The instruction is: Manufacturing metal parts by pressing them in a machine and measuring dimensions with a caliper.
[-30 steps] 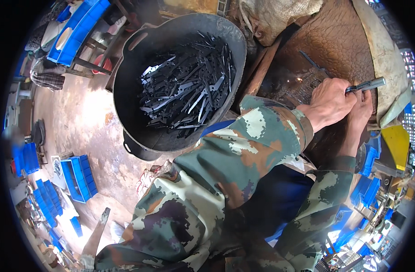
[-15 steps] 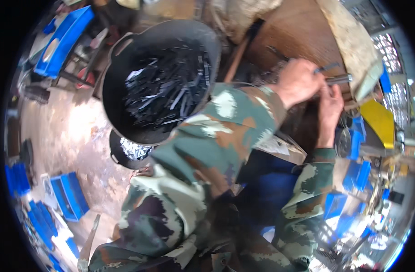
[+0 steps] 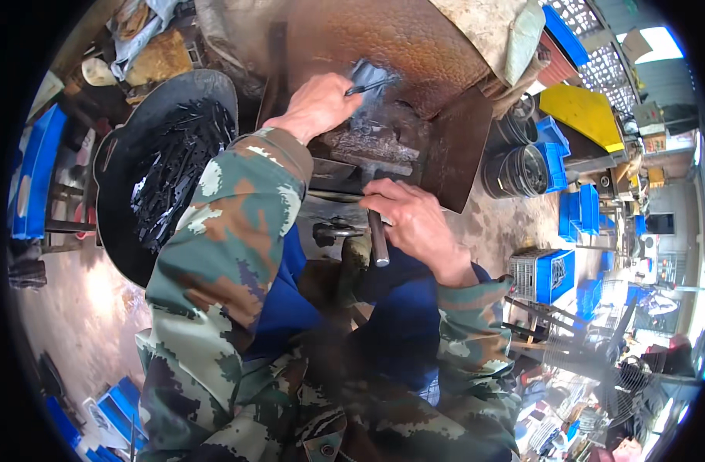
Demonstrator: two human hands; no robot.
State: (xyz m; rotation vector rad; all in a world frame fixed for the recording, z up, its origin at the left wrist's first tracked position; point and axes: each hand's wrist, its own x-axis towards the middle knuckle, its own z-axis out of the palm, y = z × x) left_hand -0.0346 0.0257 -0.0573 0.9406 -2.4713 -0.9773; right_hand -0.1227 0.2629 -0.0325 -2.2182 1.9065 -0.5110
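Hiding one end — the left hand [image 3: 320,105] holds a strip [image 3: 360,89].

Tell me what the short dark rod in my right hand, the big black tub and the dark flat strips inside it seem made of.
Short dark cylindrical rod in your right hand: probably smooth metal, since its grey end shines. Big black rounded tub: rubber or plastic, unclear which; its wall looks dull. Dark flat narrow strips: likely dark-finished metal; a pale glint shows among them.

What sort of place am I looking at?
Probably a metalworking workshop, judging by the black tub holding dark metal strips, the blue bins, and the dark rod in the right hand.
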